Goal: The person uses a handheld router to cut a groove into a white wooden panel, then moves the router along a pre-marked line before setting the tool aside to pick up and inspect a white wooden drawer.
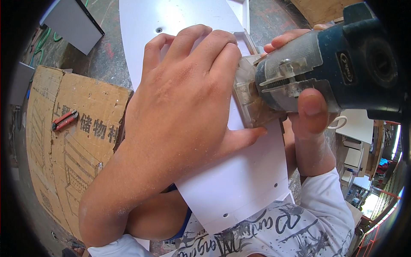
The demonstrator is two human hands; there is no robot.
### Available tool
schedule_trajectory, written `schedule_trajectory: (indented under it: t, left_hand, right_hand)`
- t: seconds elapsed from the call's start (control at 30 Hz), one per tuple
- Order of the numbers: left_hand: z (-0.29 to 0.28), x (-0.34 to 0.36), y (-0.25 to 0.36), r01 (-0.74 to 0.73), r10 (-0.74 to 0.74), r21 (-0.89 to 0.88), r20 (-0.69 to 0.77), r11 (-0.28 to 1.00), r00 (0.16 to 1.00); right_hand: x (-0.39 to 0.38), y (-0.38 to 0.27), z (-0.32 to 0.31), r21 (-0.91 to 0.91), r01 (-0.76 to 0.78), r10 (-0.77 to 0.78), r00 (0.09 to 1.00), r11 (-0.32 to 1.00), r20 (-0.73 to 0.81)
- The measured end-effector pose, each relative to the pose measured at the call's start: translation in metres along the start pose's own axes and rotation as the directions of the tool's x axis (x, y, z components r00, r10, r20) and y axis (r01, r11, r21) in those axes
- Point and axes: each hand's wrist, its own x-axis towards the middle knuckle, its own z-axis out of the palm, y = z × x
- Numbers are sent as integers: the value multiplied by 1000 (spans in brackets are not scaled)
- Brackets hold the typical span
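A long white panel (233, 171) with dark screws in its face runs from my lap away from me. A dark blue trim router (351, 64) with a clear plastic base (252, 98) lies sideways at the panel's right edge. My right hand (314, 112) is closed around its body, thumb on the near side and fingertips on the far side. My left hand (184, 85) spreads over the panel, fingers apart and bent at the knuckles. Its index finger and thumb lie beside the clear base. The fingertips and the router's cutting bit are hidden.
Left of me lies a flattened brown cardboard box (85, 128) with a red utility knife (65, 120) on it. A white board (72, 23) stands at the far left near a green hose (40, 47). White furniture parts (355, 126) are at the right.
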Motion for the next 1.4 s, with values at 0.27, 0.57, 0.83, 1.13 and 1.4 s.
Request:
schedule_trajectory:
  t: [0.27, 0.57, 0.83, 1.13, 1.4]
  left_hand:
    - [-2, 0, 1, 0, 0, 7, 15, 1000, 1000]
    - [-1, 0, 1, 0, 0, 5, 5, 1000, 1000]
    - [-1, 1, 1, 5, -5, 7, 26, 1000, 1000]
    - [0, 0, 2, -1, 1, 18, 23, 1000, 1000]
    - [-4, 3, 3, -16, 15, 33, 35, 999, 999]
  right_hand:
    - [-2, -1, 6, 49, -12, 14, 999, 999, -41]
    - [-2, -2, 8, 50, 0, 3, 998, 999, -64]
    - [-2, 4, 5, 45, 29, -27, 998, 999, -53]
    - [2, -1, 8, -42, 78, -79, 996, 996, -41]
    - [16, 29, 1, 131, 428, -429, 903, 894, -25]
